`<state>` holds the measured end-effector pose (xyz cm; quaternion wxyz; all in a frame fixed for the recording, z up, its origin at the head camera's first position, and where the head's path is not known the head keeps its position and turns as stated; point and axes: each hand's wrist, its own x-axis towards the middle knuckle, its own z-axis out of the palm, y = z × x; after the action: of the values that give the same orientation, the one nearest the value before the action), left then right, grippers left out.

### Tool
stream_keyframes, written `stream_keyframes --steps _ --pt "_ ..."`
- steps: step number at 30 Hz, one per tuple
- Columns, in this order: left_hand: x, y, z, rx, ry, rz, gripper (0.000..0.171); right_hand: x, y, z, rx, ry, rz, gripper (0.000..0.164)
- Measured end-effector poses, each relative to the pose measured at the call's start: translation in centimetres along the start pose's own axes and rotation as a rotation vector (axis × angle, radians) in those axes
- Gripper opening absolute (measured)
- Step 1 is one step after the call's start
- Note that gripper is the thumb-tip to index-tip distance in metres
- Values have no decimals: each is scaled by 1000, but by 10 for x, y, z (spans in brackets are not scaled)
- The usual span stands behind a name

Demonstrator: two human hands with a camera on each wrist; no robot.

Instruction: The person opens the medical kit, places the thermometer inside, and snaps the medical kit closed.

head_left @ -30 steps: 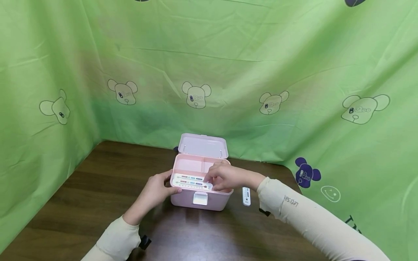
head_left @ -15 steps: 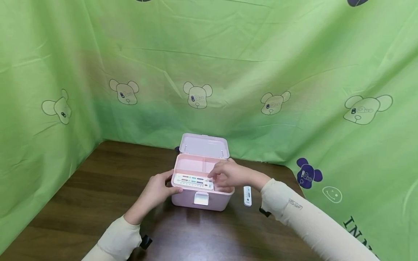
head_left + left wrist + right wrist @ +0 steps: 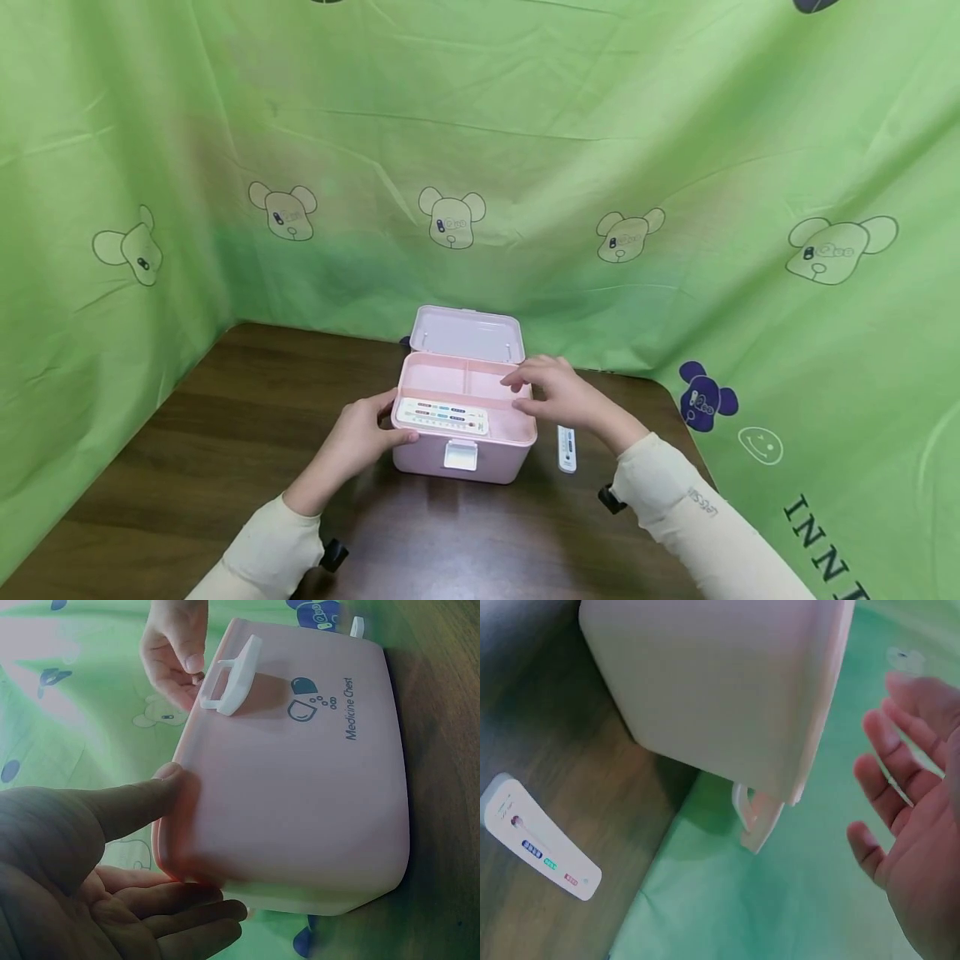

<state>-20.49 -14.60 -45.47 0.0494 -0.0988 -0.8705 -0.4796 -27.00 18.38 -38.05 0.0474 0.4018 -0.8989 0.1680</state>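
A pink medicine chest (image 3: 495, 458) stands with its lid raised. Two flat white thermometers (image 3: 444, 419) lie side by side in its front compartment, toward the left. My left hand (image 3: 360, 433) holds the chest's front left corner, thumb at the front rim and fingers along the side, as the left wrist view shows. Over the right part of the chest hovers my right hand (image 3: 558, 396), fingers loosely spread and holding nothing. Another white thermometer (image 3: 544, 836) lies on the table to the right of the chest.
The raised lid (image 3: 468, 335) leans back toward the green curtain (image 3: 525, 125). A white latch (image 3: 461, 456) hangs at the chest's front. Behind the thermometers, a divider (image 3: 467, 377) splits the rear compartment. The brown wooden table (image 3: 247, 400) extends around the chest.
My right hand has come up off the thermometers and moved right, its fingers opening out. Both thermometers stay in the chest. My left hand keeps its place on the corner.
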Motion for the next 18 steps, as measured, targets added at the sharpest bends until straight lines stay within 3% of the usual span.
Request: stream_keyframes --steps 5,11,18 --pt "-1 0 0 -4 -7 -4 70 -9 -4 -4 21 88 47 31" --pt "-1 1 -1 -3 -1 5 72 -15 -5 -11 85 260 97 31" --pt "-2 2 1 4 -7 -4 71 -29 -7 -11 117 365 150 33"
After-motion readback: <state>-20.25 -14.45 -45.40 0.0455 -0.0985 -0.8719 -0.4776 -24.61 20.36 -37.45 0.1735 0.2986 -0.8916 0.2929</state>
